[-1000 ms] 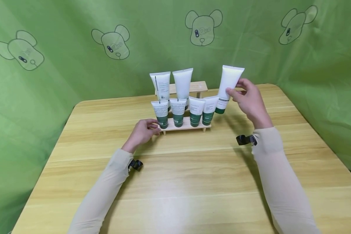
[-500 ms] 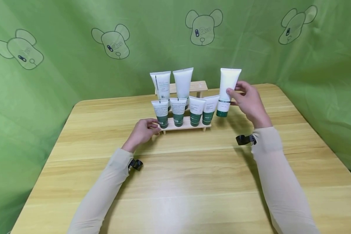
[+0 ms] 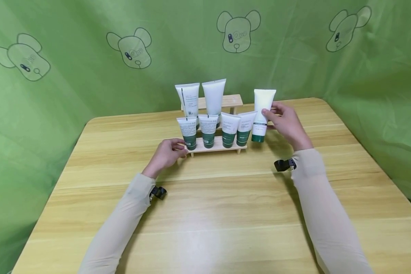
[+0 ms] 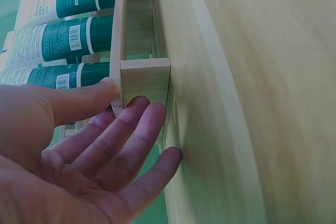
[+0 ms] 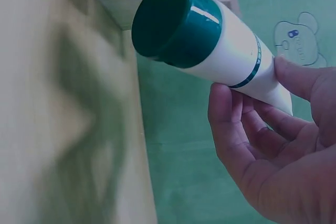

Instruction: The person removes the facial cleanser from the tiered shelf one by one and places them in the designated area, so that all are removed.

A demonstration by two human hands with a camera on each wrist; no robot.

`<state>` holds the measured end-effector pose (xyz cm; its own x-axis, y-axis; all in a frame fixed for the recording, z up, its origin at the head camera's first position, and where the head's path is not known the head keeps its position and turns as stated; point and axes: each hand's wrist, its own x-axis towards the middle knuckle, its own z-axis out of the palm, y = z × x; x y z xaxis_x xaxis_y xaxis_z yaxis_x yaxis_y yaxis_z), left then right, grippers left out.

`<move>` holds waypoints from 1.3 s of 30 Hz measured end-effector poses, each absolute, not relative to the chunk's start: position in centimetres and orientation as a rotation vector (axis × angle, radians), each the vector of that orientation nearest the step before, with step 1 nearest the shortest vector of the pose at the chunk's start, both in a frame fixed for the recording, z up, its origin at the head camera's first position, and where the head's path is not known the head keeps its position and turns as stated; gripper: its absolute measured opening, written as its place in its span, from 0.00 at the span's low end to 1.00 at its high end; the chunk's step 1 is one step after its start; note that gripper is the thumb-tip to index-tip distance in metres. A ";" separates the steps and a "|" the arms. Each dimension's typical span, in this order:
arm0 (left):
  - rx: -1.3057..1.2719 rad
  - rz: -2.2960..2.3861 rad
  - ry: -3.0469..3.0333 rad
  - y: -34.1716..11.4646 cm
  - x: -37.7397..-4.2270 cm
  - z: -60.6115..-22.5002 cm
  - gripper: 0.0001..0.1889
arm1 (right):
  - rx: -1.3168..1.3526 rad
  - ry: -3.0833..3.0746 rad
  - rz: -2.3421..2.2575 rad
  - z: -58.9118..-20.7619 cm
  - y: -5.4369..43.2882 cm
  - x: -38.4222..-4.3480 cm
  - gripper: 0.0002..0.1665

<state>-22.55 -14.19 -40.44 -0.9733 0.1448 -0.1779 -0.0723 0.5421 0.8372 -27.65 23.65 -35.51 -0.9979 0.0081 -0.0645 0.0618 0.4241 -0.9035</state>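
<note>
Lowered toward the rack [image 3: 218, 143], the tube [image 3: 259, 113], its print [image 3: 259, 123] illegible, is pinched between thumb and fingers of your right hand [image 3: 288, 122]; your left hand [image 3: 167, 154] pinches the rack's left end.

A makeshift booth, with green printed cloth [image 3: 185, 49] surrounding a wood-grain table [image 3: 205, 213].

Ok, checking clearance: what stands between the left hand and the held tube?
The head view shows four small tubes on the rack between the left hand and held tube.

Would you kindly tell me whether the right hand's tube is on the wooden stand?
Off: the right hand holds the tube beside the wooden stand's right end.
</note>
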 end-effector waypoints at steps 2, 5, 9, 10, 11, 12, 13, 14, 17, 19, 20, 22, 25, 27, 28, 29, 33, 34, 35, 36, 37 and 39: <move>0.068 1.402 2.554 -14.2 -22.5 -40.4 0.22 | 0.062 2.595 -1.629 -35.9 23.6 -27.8 0.40; 0.076 1.405 2.556 -14.2 -22.4 -40.4 0.22 | 0.050 2.581 -1.579 -36.5 23.7 -28.0 0.40; 0.081 1.413 2.563 -14.2 -22.4 -40.4 0.22 | 0.022 2.551 -1.542 -37.0 23.8 -28.2 0.39; 0.081 1.413 2.563 -14.2 -22.4 -40.5 0.22 | 0.015 2.543 -1.537 -37.1 23.8 -28.2 0.40; 0.080 1.414 2.563 -14.2 -22.4 -40.5 0.22 | 0.010 2.536 -1.527 -37.2 23.9 -28.2 0.40; 0.078 1.412 2.563 -14.2 -22.4 -40.5 0.22 | 0.004 2.531 -1.520 -37.3 23.9 -28.3 0.39; 0.077 1.412 2.563 -14.2 -22.4 -40.5 0.22 | -0.004 2.528 -1.505 -37.4 24.0 -28.3 0.40; 0.076 1.412 2.563 -14.2 -22.4 -40.6 0.22 | -0.005 2.525 -1.495 -37.5 24.0 -28.3 0.39; 0.075 1.414 2.562 -14.2 -22.4 -40.6 0.22 | -0.022 2.501 -1.473 -37.8 23.8 -28.4 0.39; 0.076 1.410 2.565 -14.1 -22.4 -40.6 0.22 | -0.023 2.485 -1.458 -38.1 23.7 -28.5 0.40; 0.078 1.408 2.566 -14.1 -22.4 -40.6 0.22 | -0.019 2.474 -1.457 -38.2 23.6 -28.5 0.39; 0.079 1.404 2.570 -14.1 -22.4 -40.6 0.22 | -0.007 2.458 -1.453 -38.4 23.5 -28.6 0.40; 0.078 1.402 2.573 -14.1 -22.4 -40.6 0.21 | 0.019 2.441 -1.456 -38.7 23.5 -28.8 0.40; 0.075 1.406 2.570 -14.1 -22.4 -40.6 0.21 | 0.037 2.438 -1.455 -38.9 23.6 -28.9 0.40; 0.077 1.405 2.569 -14.1 -22.4 -40.6 0.21 | 0.049 2.436 -1.455 -38.9 23.6 -28.9 0.40; 0.078 1.405 2.568 -14.1 -22.4 -40.7 0.21 | 0.059 2.436 -1.452 -39.0 23.7 -29.0 0.40; 0.079 1.399 2.566 -14.0 -22.4 -40.7 0.22 | 0.094 2.415 -1.442 -39.5 23.7 -29.2 0.39; 0.076 1.398 2.566 -14.0 -22.4 -40.7 0.22 | 0.106 2.409 -1.438 -39.6 23.7 -29.3 0.39; 0.072 1.402 2.563 -14.1 -22.4 -40.7 0.22 | 0.108 2.407 -1.429 -39.7 23.6 -29.4 0.38; 0.069 1.404 2.564 -14.1 -22.4 -40.7 0.22 | 0.112 2.404 -1.422 -39.8 23.5 -29.5 0.38; 0.068 1.405 2.564 -14.1 -22.4 -40.7 0.22 | 0.110 2.404 -1.410 -39.9 23.5 -29.6 0.38; 0.070 1.404 2.567 -14.2 -22.4 -40.7 0.22 | 0.115 2.408 -1.388 -40.1 23.4 -29.7 0.36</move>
<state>-22.41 -14.19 -40.69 -0.9758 0.1438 -0.1645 -0.0608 0.5441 0.8368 -29.72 23.37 -40.14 -0.9326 -0.1062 -0.3449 0.2452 0.5148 -0.8215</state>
